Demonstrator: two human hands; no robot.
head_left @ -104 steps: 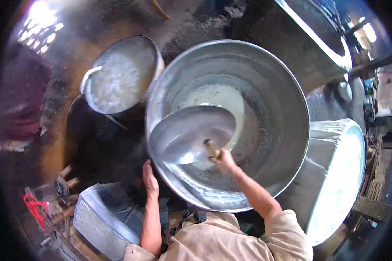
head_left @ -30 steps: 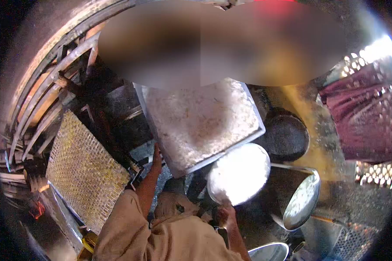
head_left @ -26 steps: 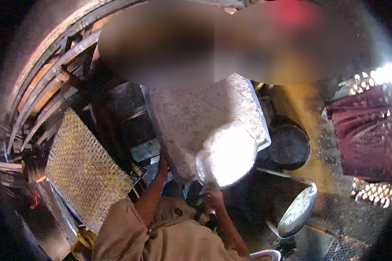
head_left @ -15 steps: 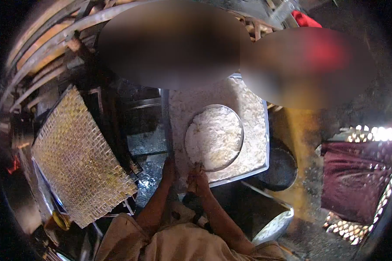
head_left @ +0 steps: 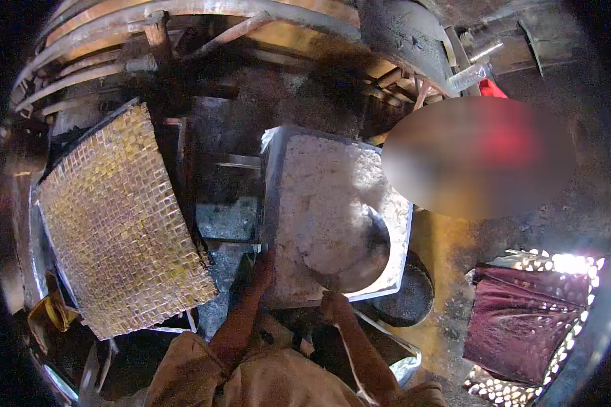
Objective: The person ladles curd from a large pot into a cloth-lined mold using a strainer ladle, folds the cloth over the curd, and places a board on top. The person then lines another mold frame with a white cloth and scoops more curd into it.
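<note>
A large rectangular tray (head_left: 272, 176) stands in front of me, spread with a pale, crumbly, flour-like material (head_left: 319, 169). Over its near right part lies a round shallow pan (head_left: 370, 261), its right inner wall showing bare and grey. My right hand (head_left: 332, 308) is closed at the pan's near edge, apparently on its rim or handle; shadow blurs which. Beside the tray's near left edge is my left hand (head_left: 263, 270), its fingers too dark to make out.
A woven mat panel (head_left: 125, 230) leans at the left. Right of the tray sits a dark round pan (head_left: 411, 292), with a metal container (head_left: 404, 370) nearer me. A maroon cloth (head_left: 526, 319) covers a perforated crate (head_left: 502, 393). Another person, blurred, is beyond the tray's right side.
The round pan, heaped with pale material before, now shows bare inner wall and has shifted right and nearer. My right hand moved with it. The blurred shape behind the tray is gone.
</note>
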